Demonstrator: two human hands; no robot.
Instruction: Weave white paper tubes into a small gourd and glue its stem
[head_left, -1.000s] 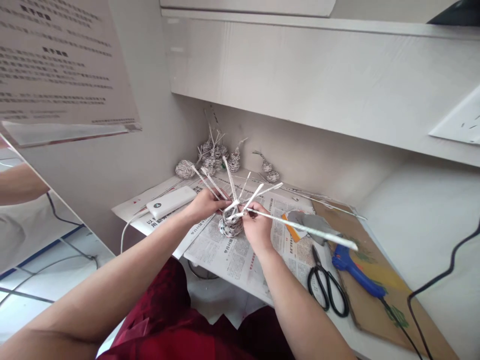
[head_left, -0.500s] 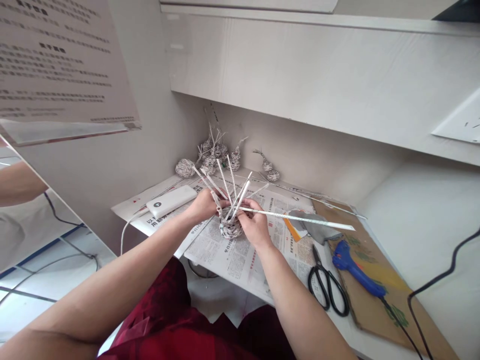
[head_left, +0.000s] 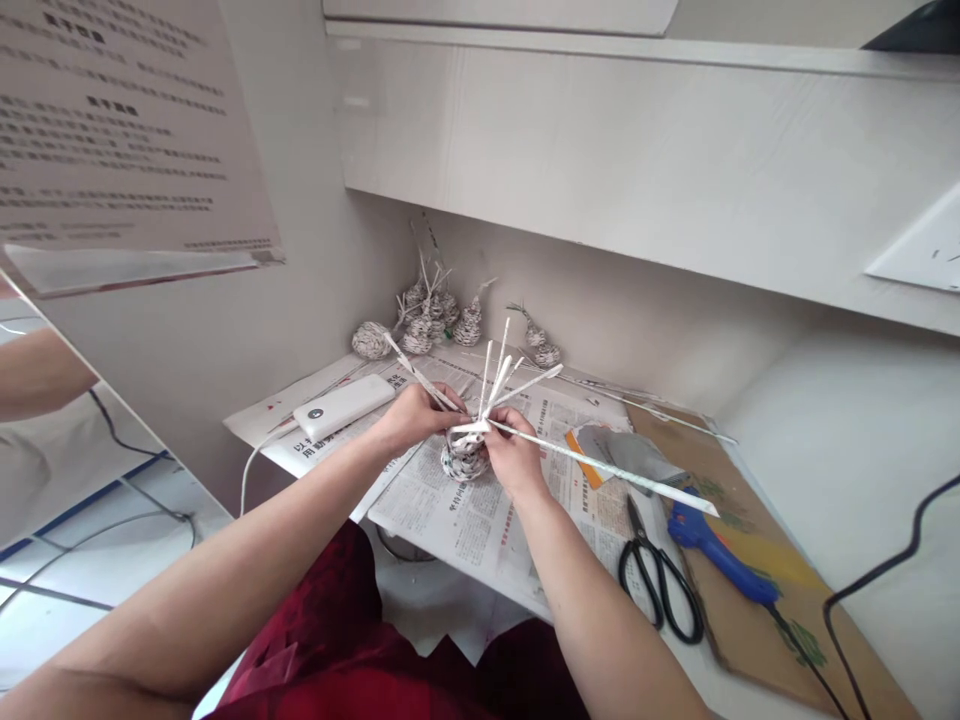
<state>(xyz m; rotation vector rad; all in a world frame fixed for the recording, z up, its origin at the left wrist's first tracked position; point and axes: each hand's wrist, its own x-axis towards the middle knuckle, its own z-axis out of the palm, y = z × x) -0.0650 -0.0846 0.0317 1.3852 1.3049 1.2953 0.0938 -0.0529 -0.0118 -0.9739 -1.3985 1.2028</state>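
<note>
A small round basket woven from rolled paper stands on the newspaper in front of me, several paper sticks fanning up from its rim. My left hand is closed at the rim's left side, pinching a paper stick that slants up to the left. On the other side my right hand is closed on a long paper strip reaching out to the right. Another strip end lies flat across the rim between both hands. The fingertips partly hide the top of the weave.
Finished woven paper gourds and a woven ball sit at the back. A white power bank lies left. Right are black scissors, a blue glue gun, a grey piece and cardboard. A low cabinet overhangs.
The upright sticks now lean more to the right, with one folded flat across the rim. The long strip's far end has dropped lower. Both hands stay at the basket.
</note>
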